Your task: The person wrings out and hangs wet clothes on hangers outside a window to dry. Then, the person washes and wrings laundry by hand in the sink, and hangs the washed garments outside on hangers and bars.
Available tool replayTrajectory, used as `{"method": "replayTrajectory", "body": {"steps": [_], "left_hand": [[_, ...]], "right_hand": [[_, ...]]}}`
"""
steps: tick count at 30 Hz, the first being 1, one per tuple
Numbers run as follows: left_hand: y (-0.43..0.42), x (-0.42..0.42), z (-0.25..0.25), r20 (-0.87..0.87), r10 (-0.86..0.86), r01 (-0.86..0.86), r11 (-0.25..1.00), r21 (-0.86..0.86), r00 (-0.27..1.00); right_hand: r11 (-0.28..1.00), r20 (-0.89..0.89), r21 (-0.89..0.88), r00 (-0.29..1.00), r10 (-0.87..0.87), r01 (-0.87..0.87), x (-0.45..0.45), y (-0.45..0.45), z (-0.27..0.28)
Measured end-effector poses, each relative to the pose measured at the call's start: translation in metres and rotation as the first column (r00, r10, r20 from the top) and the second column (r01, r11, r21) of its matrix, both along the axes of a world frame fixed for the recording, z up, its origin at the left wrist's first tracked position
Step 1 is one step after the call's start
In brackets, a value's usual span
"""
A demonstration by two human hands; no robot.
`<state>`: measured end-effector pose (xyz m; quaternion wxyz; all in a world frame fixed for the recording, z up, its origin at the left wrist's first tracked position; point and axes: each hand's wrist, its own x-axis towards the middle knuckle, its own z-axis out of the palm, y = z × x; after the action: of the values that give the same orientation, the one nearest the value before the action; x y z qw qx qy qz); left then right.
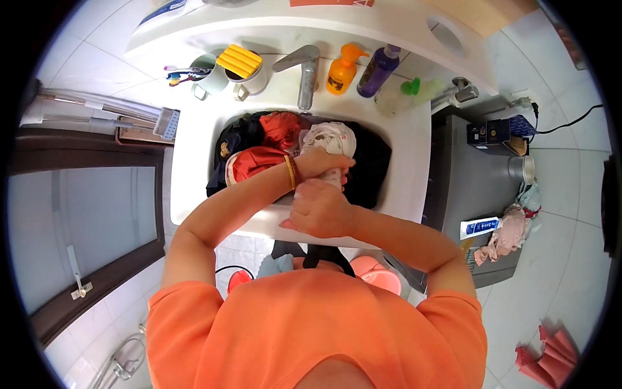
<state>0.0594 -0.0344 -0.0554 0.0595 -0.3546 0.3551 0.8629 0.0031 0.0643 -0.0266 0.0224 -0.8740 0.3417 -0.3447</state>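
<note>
A pale garment with a small print [329, 137] is bunched up over the sink. My left hand [319, 163], a yellow band at its wrist, is closed around its lower part. Just below, nearer my body, my right hand [319, 207] is closed on the twisted end of the same garment, most of which its fingers hide. Red clothes [259, 162] lie to the left of my hands in the white sink [194, 188]. Dark navy clothing [236, 137] is piled at the sink's left side, and black clothing [368, 162] fills the right side.
Behind the basin stand a faucet [306, 71], an orange pump bottle [343, 70], a purple bottle [379, 70], and cups with toothbrushes [188, 74] and a yellow block [240, 60]. At right, a grey washing machine [453, 175] carries a toothpaste tube [479, 227]. A pink basin [379, 275] is below.
</note>
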Motion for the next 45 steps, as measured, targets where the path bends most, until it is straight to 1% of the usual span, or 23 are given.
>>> {"method": "replayTrajectory", "body": {"steps": [5, 11, 15, 16, 17, 18, 19, 20, 22, 23, 24, 26, 29, 30, 32, 33, 34, 35, 36, 39, 40, 43, 45], "left_hand": [[0.006, -0.006, -0.019, 0.158, -0.236, 0.273, 0.92, -0.282, 0.959], [0.002, -0.017, -0.052, 0.348, -0.452, 0.57, 0.651, -0.502, 0.822], [-0.009, -0.005, -0.059, 0.483, -0.466, 0.67, 0.479, -0.567, 0.742], [-0.002, 0.004, -0.052, 0.433, -0.427, 0.608, 0.588, -0.533, 0.794], [0.004, 0.013, -0.045, 0.386, -0.379, 0.535, 0.688, -0.491, 0.841], [0.01, 0.026, -0.06, 0.336, -0.318, 0.423, 0.852, -0.309, 0.886], [0.014, 0.036, -0.066, 0.3, -0.243, 0.286, 0.952, -0.107, 0.922], [0.019, 0.044, -0.052, 0.326, -0.234, 0.348, 0.868, -0.354, 0.916], [0.033, 0.062, -0.019, 0.371, -0.199, 0.418, 0.528, -0.739, 0.907], [0.045, 0.063, -0.005, 0.223, -0.118, 0.249, 0.296, -0.922, 0.968], [0.059, 0.058, 0.008, 0.052, -0.076, 0.054, 0.029, -0.998, 0.996], [0.076, 0.043, -0.002, -0.152, -0.064, -0.16, -0.146, -0.976, 0.986], [0.087, 0.03, -0.03, -0.241, -0.031, -0.237, 0.088, -0.968, 0.97], [0.093, 0.035, -0.029, -0.273, -0.027, -0.268, 0.114, -0.957, 0.962], [0.1, 0.039, -0.003, -0.357, -0.063, -0.348, 0.116, -0.93, 0.932], [0.103, 0.036, -0.006, -0.383, -0.126, -0.385, 0.009, -0.923, 0.915], [0.107, 0.035, 0.005, -0.318, -0.177, -0.308, 0.079, -0.948, 0.932], [0.113, 0.035, 0.019, -0.254, -0.236, -0.224, 0.146, -0.963, 0.938], [0.12, 0.033, 0.022, -0.101, -0.339, -0.05, 0.157, -0.986, 0.935], [0.152, 0.036, -0.002, 0.052, -0.266, -0.031, -0.301, -0.953, 0.962], [0.155, 0.043, -0.003, 0.122, -0.272, 0.031, -0.317, -0.948, 0.955], [0.133, 0.087, 0.047, 0.103, -0.319, 0.042, -0.192, -0.981, 0.942], [0.1, 0.115, 0.055, -0.252, -0.293, -0.202, 0.192, -0.96, 0.922]], "right_hand": [[0.973, -0.088, 0.004, 0.969, 0.232, -0.233, 0.007, 0.005, -0.043], [0.959, -0.435, 0.174, 0.857, 0.277, -0.221, 0.012, -0.004, -0.062], [0.978, -0.116, 0.206, 0.991, 0.061, -0.036, -0.001, 0.003, -0.055], [0.983, -0.126, 0.14, 0.987, -0.104, 0.122, -0.012, 0.006, -0.047], [0.9, 0.144, 0.381, 0.948, -0.284, 0.212, -0.023, 0.007, -0.033], [0.762, 0.344, 0.613, 0.798, -0.496, 0.209, -0.035, 0.009, -0.022], [0.723, 0.628, 0.689, 0.467, -0.623, 0.039, -0.045, 0.012, -0.021], [0.574, 0.565, 0.818, 0.261, -0.783, -0.047, -0.056, 0.013, -0.004], [0.674, 0.677, 0.735, 0.028, -0.735, -0.077, -0.065, 0.016, 0.003], [0.691, 0.682, 0.71, -0.115, -0.723, -0.133, -0.062, 0.02, 0.012], [0.696, 0.685, 0.695, -0.127, -0.717, -0.179, -0.053, 0.026, 0.012], [0.709, 0.701, 0.652, -0.144, -0.699, -0.268, -0.032, 0.034, 0.011], [0.749, 0.729, 0.623, -0.18, -0.661, -0.226, -0.031, 0.041, 0.011], [0.766, 0.614, 0.592, -0.475, -0.63, -0.252, -0.039, 0.046, 0.014], [0.462, 0.408, 0.876, 0.299, -0.863, 0.137, -0.061, 0.097, -0.041], [0.423, 0.316, 0.888, 0.427, -0.847, 0.181, -0.062, 0.106, -0.051], [0.398, 0.221, 0.888, 0.544, -0.809, 0.231, -0.064, 0.115, -0.06], [0.416, 0.345, 0.908, 0.48, -0.807, 0.045, -0.056, 0.117, -0.06], [0.433, 0.453, 0.89, 0.39, -0.802, -0.142, -0.046, 0.117, -0.061], [0.48, 0.625, 0.607, 0.007, -0.78, -0.633, -0.014, 0.116, -0.064], [0.473, 0.627, 0.467, -0.098, -0.773, -0.747, -0.012, 0.112, -0.064], [0.37, 0.522, 0.013, -0.31, -0.795, -0.929, -0.017, 0.073, -0.062], [0.282, 0.409, -0.306, -0.393, -0.824, -0.909, -0.024, 0.038, -0.056]]}}
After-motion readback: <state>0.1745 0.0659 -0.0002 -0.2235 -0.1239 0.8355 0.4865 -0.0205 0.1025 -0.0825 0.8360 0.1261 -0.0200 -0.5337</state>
